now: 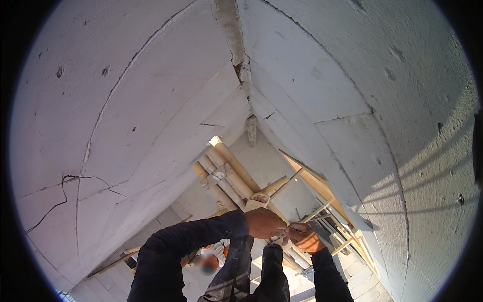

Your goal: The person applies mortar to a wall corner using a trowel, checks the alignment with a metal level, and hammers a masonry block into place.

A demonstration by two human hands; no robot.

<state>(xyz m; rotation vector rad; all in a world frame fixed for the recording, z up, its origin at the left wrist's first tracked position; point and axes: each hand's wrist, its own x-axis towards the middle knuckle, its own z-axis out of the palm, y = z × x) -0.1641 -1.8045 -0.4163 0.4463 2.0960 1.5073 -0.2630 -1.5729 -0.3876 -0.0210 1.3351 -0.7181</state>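
Two pale block walls meet at twelve o'clock, the left wall (136, 100) filling the nine-o'clock side, the right wall (347, 95) the three. Round wooden poles (231, 178) lie near six o'clock, just beyond the hands. At five, the left hand (264, 223) and right hand (305, 238) meet, fingers curled; whether they're clamped on something, I can't tell. A thin dark wire (64, 190) bends across the wall at nine.

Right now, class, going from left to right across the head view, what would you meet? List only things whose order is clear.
Thin dark wire → dark left sleeve → left hand → right hand → small dark spot near the right rim.
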